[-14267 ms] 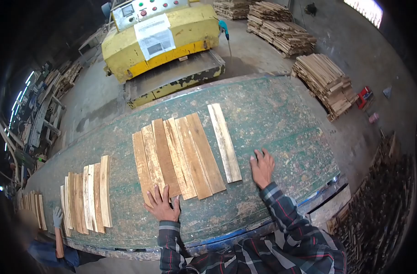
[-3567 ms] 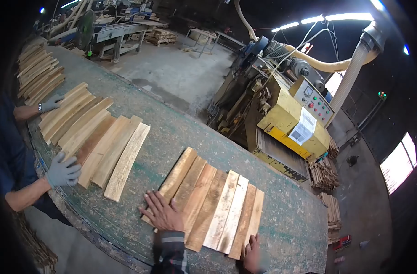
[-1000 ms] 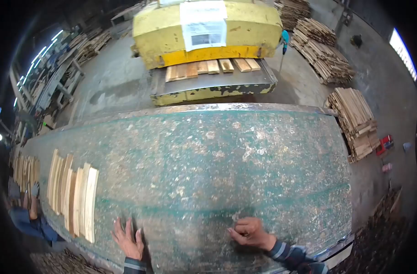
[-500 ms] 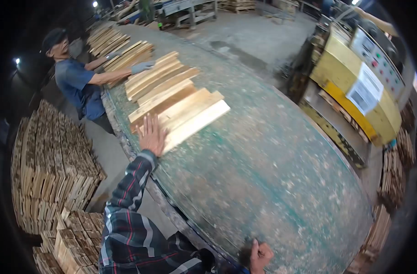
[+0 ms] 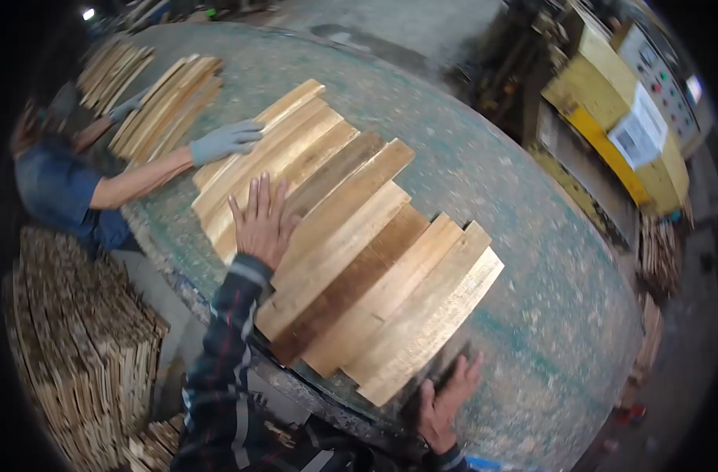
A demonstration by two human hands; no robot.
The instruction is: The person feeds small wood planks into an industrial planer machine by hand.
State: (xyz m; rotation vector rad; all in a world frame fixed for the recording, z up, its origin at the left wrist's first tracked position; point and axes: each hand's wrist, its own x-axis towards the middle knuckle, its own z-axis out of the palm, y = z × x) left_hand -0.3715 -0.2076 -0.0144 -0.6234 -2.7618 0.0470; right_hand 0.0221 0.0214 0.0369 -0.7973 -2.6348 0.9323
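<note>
Planks [image 5: 359, 267]: row mid-frame on green table [image 5: 532, 330], long axes lower left to upper right. Your left hand [image 5: 260, 224] rests flat on them, fingers spread; your right hand [image 5: 445, 397] lies open just beside the lowest.

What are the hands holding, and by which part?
Nothing is gripped: the left hand lies open on the boards, the right hand open beside their near ends.
</note>
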